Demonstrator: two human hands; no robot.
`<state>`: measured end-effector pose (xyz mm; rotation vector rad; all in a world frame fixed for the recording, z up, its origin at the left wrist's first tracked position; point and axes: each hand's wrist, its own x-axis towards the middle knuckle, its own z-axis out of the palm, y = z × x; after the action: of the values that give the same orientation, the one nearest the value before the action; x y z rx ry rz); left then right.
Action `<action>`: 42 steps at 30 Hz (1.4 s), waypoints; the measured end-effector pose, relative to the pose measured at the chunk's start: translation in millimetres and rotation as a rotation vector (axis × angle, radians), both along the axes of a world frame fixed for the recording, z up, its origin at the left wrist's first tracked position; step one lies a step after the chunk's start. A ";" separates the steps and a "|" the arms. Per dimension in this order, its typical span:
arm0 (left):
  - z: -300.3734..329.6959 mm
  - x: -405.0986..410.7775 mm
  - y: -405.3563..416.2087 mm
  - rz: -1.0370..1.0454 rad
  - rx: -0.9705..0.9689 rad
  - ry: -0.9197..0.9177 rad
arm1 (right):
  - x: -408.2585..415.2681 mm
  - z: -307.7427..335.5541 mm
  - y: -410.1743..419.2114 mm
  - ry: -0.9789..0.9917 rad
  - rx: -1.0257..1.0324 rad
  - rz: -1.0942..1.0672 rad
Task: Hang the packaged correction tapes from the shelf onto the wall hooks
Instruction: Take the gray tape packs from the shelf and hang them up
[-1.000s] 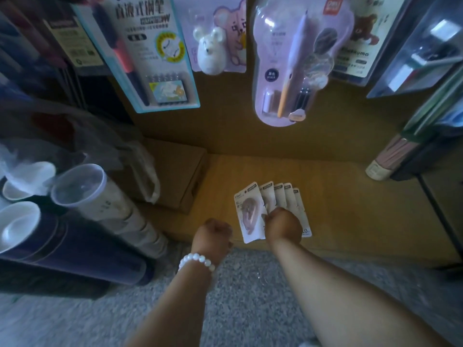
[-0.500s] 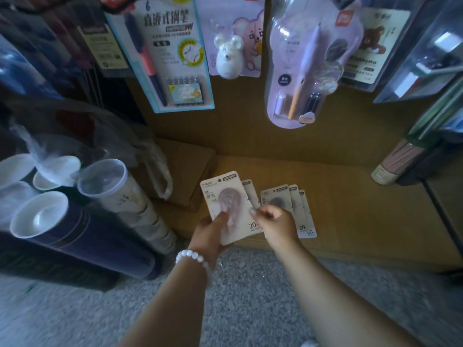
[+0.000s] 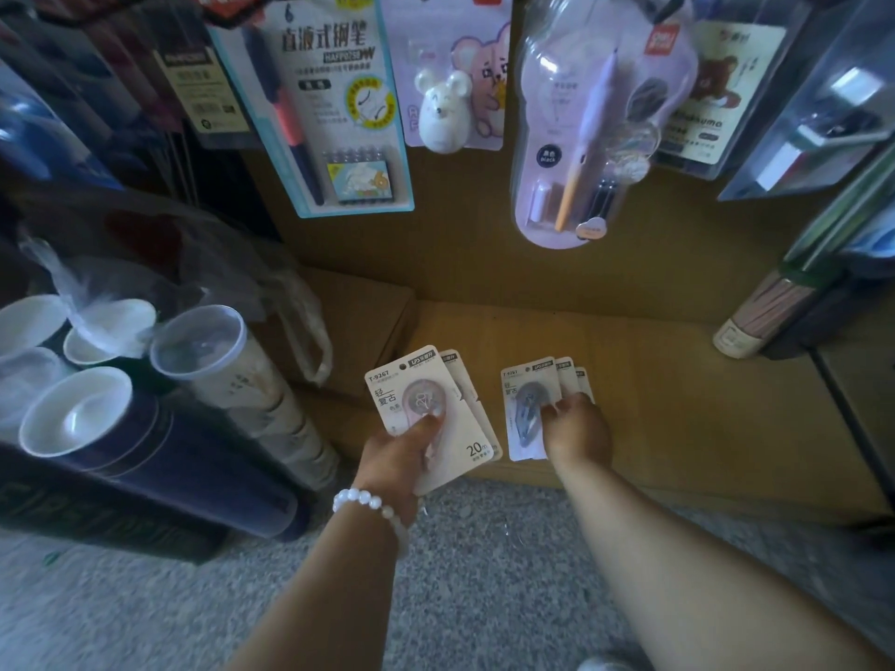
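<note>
The left hand (image 3: 394, 464) holds two packaged correction tapes (image 3: 426, 414) lifted off the wooden shelf (image 3: 678, 404), the thumb pressed on the front card's blister and the fingers curled behind. The front card carries a pinkish dispenser, and a second card fans out just behind it. The right hand (image 3: 576, 433) rests on three more correction tape packs (image 3: 525, 409) lying fanned on the shelf, its fingers curled down onto the cards; it appears to be gathering or pinching them, though the fingertips are hidden under the knuckles, so the exact hold cannot be told.

As a judgement, the task is at its very start. All five packs are down at shelf level: two in hand, three yet to be lifted. None hangs on a hook. Above, the back wall carries other hung goods: a fountain pen pack (image 3: 334, 104), a mouse-shaped item on a pink card (image 3: 443, 113) and a lilac pen blister pack (image 3: 591, 133). No free hook shows in this view, so where the tapes will go cannot be said. What remains is collecting the rest, rising to the wall, and threading each card's top hole onto a hook.
</note>
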<state>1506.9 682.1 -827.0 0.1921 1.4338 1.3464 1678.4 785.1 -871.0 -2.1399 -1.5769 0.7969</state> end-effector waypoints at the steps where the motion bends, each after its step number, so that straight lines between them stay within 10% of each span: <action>1: -1.7 -0.7 0.7 -0.003 0.000 0.000 | 1.3 -4.8 3.7 -0.063 -0.037 0.025; 21: -15.1 -13.8 -6.1 -0.023 -0.051 0.048 | 5.0 -11.7 11.5 -0.477 -0.143 0.186; 28: -3.3 -17.6 -12.2 -0.028 -0.059 0.062 | -10.0 5.9 16.9 0.091 -0.174 0.122; 42: 63.8 -5.3 -42.5 0.017 0.022 0.115 | -19.0 90.4 -36.7 0.546 0.226 0.018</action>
<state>1501.6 639.6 -763.2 0.2760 1.5194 1.3845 1659.4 748.5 -780.5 -1.5742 -1.3203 1.0429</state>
